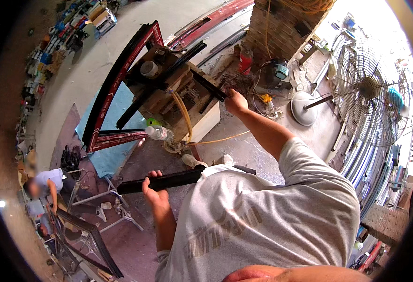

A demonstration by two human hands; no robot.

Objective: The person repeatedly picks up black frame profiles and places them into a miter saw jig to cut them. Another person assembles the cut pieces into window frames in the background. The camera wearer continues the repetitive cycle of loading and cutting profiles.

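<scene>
My left hand [155, 191] is closed round a long black bar [180, 179], which crosses low in front of my shirt. Farther off, my right hand [235, 102] grips the near end of a narrow black profile [206, 83] that slants over the wooden bench [204, 124]. Also on the bench is a longer black bar [143, 101], running diagonally across its top. A large black frame with red film [122, 73] stands tilted at the bench's left side. A white tub [149, 69] sits on the bench, and a clear plastic bottle [159, 133] is at its near left corner.
Yellow hose [187, 115] loops down from the bench. A large standing fan [368, 88] is on the right, near long metal profiles [352, 162]. A red bottle [245, 61] stands behind. At lower left, another person [54, 181] handles a dark frame [93, 235].
</scene>
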